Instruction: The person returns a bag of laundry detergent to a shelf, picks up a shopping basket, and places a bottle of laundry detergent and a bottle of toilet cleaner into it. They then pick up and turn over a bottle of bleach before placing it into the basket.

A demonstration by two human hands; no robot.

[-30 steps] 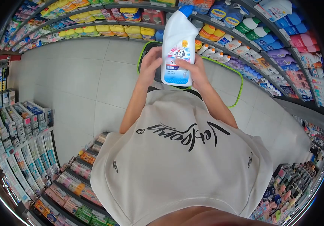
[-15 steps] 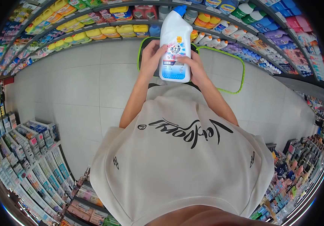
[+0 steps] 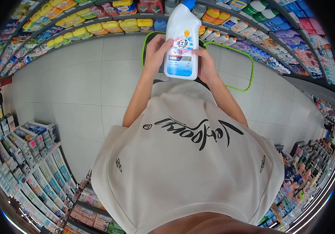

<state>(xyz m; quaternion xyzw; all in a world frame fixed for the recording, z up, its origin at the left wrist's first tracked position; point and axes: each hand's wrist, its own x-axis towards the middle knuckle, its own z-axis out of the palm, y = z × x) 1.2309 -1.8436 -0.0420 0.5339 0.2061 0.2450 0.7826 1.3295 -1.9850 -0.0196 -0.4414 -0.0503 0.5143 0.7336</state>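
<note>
A white toilet cleaner bottle (image 3: 181, 58) with a bent neck and a blue cap is held up in front of my chest, its printed label facing me. My left hand (image 3: 155, 52) grips its left side, thumb on the front near the logo. On the other side my right hand (image 3: 206, 64) is closed on the bottle's edge, thumb at the label. The fingers behind the bottle are hidden. Below and behind it shows part of a dark shopping basket (image 3: 144, 46) with a bright green rim, largely covered by my hands and the bottle.
Curved shelves (image 3: 116, 36) full of cleaning bottles and jugs run across the far side. A green-edged handle loop (image 3: 252, 74) extends right of the basket over the tiled floor (image 3: 70, 89). Racks of packaged goods (image 3: 31, 152) stand at left, and more goods (image 3: 307, 167) at right.
The bottle has shifted slightly upward in view with both hands. My right thumb has drawn back from the middle of the label toward the bottle's right edge.
</note>
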